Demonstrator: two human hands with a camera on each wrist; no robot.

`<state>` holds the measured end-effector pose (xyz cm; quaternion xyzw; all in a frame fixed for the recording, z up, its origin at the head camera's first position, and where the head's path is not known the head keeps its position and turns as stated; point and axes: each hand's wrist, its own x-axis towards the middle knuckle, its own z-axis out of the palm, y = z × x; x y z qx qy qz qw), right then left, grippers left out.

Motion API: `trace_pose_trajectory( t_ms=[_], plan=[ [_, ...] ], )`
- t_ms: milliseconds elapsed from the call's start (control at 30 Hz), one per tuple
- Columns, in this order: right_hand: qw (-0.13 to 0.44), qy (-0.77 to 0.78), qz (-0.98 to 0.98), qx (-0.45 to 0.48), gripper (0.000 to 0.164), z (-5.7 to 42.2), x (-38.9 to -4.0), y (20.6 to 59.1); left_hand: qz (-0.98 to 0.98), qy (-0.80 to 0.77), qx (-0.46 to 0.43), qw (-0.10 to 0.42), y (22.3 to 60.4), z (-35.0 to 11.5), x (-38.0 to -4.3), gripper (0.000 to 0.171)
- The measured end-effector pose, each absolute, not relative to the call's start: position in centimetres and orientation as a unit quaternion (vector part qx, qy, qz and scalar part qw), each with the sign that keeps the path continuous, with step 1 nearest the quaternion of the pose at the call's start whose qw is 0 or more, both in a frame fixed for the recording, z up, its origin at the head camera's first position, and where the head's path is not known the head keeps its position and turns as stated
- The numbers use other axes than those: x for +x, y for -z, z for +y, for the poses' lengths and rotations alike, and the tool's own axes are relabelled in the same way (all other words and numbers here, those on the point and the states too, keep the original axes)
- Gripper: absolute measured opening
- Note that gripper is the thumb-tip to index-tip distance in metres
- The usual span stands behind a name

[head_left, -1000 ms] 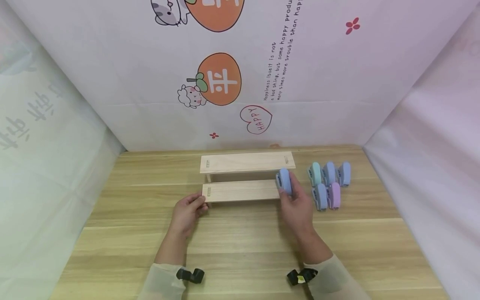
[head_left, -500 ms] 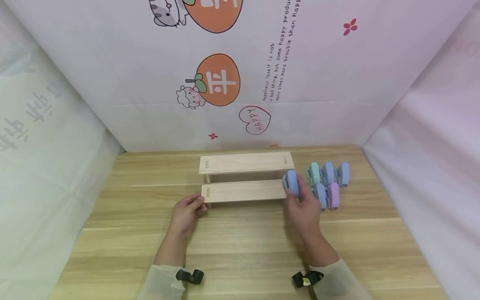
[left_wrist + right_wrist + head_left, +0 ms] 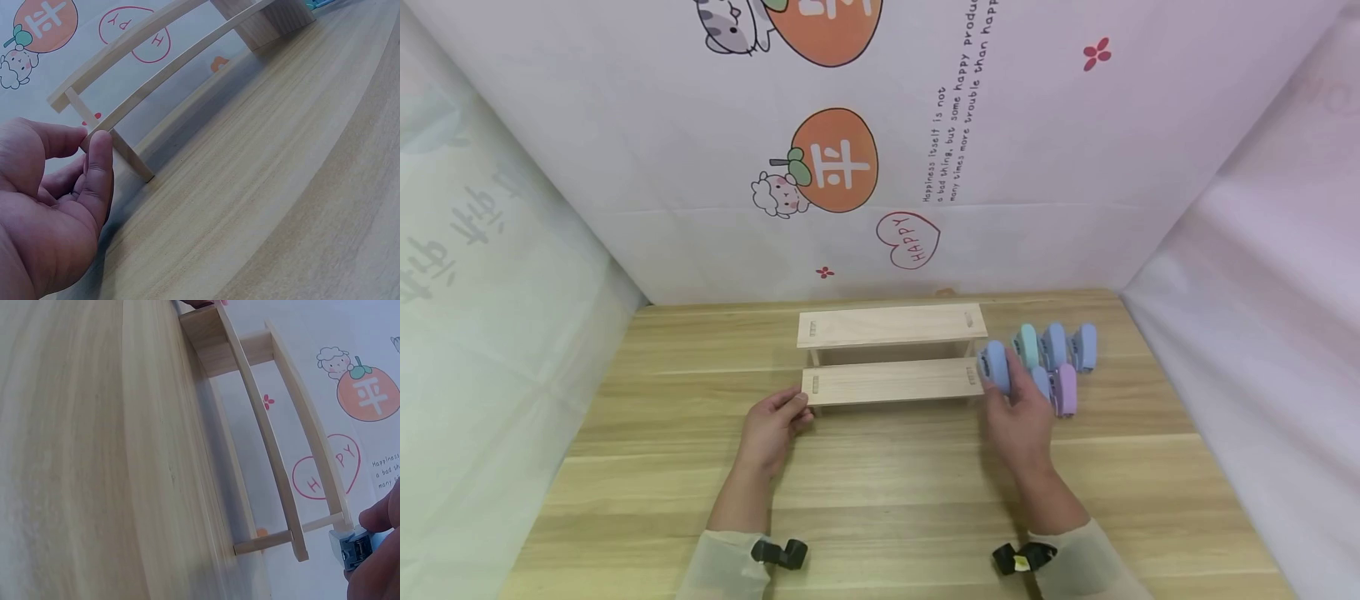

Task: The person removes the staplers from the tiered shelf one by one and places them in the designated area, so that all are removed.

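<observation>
A two-tier wooden rack (image 3: 891, 382) of pale boards stands on the table. My left hand (image 3: 772, 429) pinches the left end of its lower front board between thumb and fingers, close up in the left wrist view. Just off that board's right end, my right hand (image 3: 1021, 417) grips a light-blue mini stapler (image 3: 993, 367). In the right wrist view the stapler's metal end (image 3: 355, 549) shows between thumb and fingers, beside the rack's end. The back board (image 3: 891, 325) sits higher than the front one. No stapler lies on either board.
Right of the rack several mini staplers stand in two rows: a mint one (image 3: 1025, 346), blue ones (image 3: 1083, 347), and a purple one (image 3: 1064, 390). My right hand partly covers a blue one. A printed white cloth (image 3: 1037, 167) rises behind the table.
My right hand has moved right with the blue stapler, from over the front board's right end to just past it, uncovering that end. My left hand stays on the rack.
</observation>
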<state>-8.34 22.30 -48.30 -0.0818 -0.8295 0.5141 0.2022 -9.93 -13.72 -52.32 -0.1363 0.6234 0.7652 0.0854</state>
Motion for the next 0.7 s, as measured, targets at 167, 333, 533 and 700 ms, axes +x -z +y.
trace_pose_trajectory(
  t_ms=[167, 333, 533, 700],
  plan=[
    [0.209, -0.508, -0.831, -0.088, 0.060, 22.7, -8.4, 48.4, 0.622, -0.766, -0.140, 0.084, 52.2, -13.7, -9.9, 0.045],
    [0.218, -0.496, -0.835, -0.094, 0.060, 23.3, -8.3, 48.4, 0.624, -0.764, -0.137, 0.086, 52.2, -13.8, -9.9, 0.044],
    [0.232, -0.489, -0.836, -0.097, 0.060, 23.9, -8.3, 48.3, 0.625, -0.763, -0.137, 0.089, 52.2, -13.8, -9.9, 0.044],
    [0.241, -0.496, -0.829, -0.094, 0.061, 24.4, -8.2, 48.2, 0.627, -0.762, -0.135, 0.088, 52.2, -13.8, -9.9, 0.044]
  ],
)
